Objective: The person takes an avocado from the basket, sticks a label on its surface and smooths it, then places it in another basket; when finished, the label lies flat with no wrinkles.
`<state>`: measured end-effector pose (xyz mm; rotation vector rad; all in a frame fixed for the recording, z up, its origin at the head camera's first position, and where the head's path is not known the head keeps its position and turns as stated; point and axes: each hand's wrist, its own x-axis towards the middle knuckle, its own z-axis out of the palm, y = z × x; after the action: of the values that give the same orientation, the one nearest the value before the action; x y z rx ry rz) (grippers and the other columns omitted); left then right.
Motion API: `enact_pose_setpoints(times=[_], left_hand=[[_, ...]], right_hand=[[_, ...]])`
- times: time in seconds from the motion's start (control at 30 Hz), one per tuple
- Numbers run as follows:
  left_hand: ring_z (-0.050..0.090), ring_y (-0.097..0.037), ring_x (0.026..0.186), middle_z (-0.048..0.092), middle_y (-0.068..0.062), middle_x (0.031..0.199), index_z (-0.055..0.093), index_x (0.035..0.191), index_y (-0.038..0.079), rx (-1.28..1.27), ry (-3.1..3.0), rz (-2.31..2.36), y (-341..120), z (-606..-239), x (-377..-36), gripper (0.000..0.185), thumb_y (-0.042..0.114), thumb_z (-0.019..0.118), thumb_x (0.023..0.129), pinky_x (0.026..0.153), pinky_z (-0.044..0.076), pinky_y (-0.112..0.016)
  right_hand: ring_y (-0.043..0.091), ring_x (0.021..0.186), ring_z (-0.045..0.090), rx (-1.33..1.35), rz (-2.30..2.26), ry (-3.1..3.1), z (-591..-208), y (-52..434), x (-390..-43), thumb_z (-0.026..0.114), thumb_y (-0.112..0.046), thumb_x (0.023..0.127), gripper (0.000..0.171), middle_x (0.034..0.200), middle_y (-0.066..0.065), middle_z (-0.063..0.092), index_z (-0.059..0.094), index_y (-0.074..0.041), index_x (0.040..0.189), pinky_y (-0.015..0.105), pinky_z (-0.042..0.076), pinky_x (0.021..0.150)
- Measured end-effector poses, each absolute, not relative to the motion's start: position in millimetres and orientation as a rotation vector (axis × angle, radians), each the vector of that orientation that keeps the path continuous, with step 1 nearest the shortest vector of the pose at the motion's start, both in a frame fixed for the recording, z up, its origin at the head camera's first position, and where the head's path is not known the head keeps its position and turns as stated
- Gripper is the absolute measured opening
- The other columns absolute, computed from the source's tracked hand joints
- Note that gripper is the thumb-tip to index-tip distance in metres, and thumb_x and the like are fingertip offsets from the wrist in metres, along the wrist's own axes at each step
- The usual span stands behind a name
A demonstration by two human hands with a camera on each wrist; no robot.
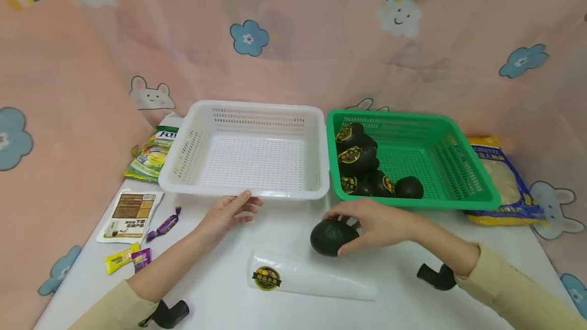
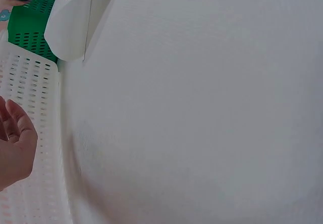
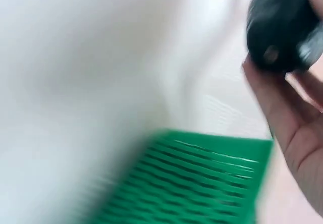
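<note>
A white table (image 1: 220, 289) fills the lower view, backed by a pink cartoon-printed cloth. At twelve o'clock from the hands, two baskets stand side by side, touching. The white basket (image 1: 247, 149), at about eleven o'clock, holds nothing visible. The green basket (image 1: 412, 159), at about one o'clock, holds a heap of dark round fruits (image 1: 362, 164) in its left half, several wearing clear wrappers with round yellow-and-black labels and at least one bare.

At six o'clock, a clear empty sleeve (image 1: 312, 278) with the same round label lies flat on the table.

The right hand (image 1: 376, 225) curls its fingers and thumb around one bare dark fruit (image 1: 332, 237), which rests on or just above the table, right in front of the green basket.

The left hand (image 1: 229, 213) lies relaxed, fingers straight, with fingertips touching the white basket's near rim.

Judging by this, the sorting looks barely begun: one fruit is unwrapped and in hand, the white basket is unfilled, and most fruits are wrapped.

At nine o'clock lie snack packets and small candies (image 1: 137, 218); at three o'clock, a yellow-and-blue bag (image 1: 504, 182).
</note>
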<state>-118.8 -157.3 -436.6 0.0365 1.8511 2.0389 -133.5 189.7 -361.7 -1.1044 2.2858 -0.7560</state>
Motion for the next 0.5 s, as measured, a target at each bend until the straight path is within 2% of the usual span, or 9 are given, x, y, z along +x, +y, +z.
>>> enact_pose_setpoints(times=[0.13, 0.23, 0.3, 0.37, 0.43, 0.5], left_hand=[[0.061, -0.011, 0.095, 0.069, 0.000, 0.104, 0.066, 0.113, -0.005, 0.043, 1.863, 2.049, -158, -437, -117, 0.044, 0.035, 0.047, 0.104, 0.088, 0.052, -0.032], [0.061, -0.017, 0.099, 0.068, -0.007, 0.110, 0.061, 0.120, -0.009, 0.063, 1.889, 2.028, -157, -439, -113, 0.049, 0.036, 0.046, 0.104, 0.089, 0.052, -0.033], [0.061, -0.022, 0.104, 0.066, -0.012, 0.115, 0.059, 0.124, -0.007, 0.136, 1.943, 1.948, -155, -440, -108, 0.049, 0.036, 0.047, 0.104, 0.090, 0.051, -0.034], [0.060, -0.025, 0.108, 0.065, -0.012, 0.120, 0.060, 0.126, -0.001, 0.294, 2.054, 1.788, -153, -442, -99, 0.044, 0.035, 0.052, 0.101, 0.092, 0.050, -0.035], [0.058, -0.022, 0.112, 0.063, -0.004, 0.123, 0.061, 0.127, 0.009, 0.519, 2.209, 1.551, -152, -444, -88, 0.042, 0.037, 0.061, 0.096, 0.094, 0.049, -0.035], [0.054, -0.017, 0.116, 0.059, 0.004, 0.127, 0.061, 0.129, 0.016, 0.775, 2.376, 1.283, -152, -447, -79, 0.048, 0.042, 0.070, 0.089, 0.096, 0.047, -0.036]], right_hand=[[0.008, 0.106, 0.054, -1.069, -0.750, 2.391, -400, 203, -119, 0.075, -0.050, 0.082, 0.056, 0.122, -0.012, 0.059, 0.058, -0.023, 0.129, 0.034, 0.051, 0.086], [0.009, 0.109, 0.054, -1.042, -0.774, 2.422, -416, 206, -116, 0.074, -0.051, 0.083, 0.057, 0.124, -0.012, 0.058, 0.057, -0.023, 0.130, 0.037, 0.049, 0.090], [0.009, 0.111, 0.053, -1.024, -0.777, 2.425, -421, 207, -115, 0.072, -0.052, 0.084, 0.058, 0.125, -0.012, 0.057, 0.056, -0.024, 0.132, 0.037, 0.049, 0.091], [0.010, 0.112, 0.053, -1.012, -0.768, 2.425, -422, 207, -114, 0.071, -0.053, 0.084, 0.060, 0.126, -0.011, 0.056, 0.055, -0.024, 0.134, 0.037, 0.049, 0.091], [0.010, 0.114, 0.052, -1.007, -0.751, 2.424, -421, 208, -114, 0.070, -0.054, 0.084, 0.063, 0.128, -0.011, 0.056, 0.053, -0.022, 0.136, 0.038, 0.048, 0.092], [0.012, 0.118, 0.051, -1.000, -0.740, 2.423, -420, 209, -114, 0.071, -0.054, 0.084, 0.066, 0.130, -0.010, 0.055, 0.052, -0.020, 0.137, 0.040, 0.047, 0.095]])
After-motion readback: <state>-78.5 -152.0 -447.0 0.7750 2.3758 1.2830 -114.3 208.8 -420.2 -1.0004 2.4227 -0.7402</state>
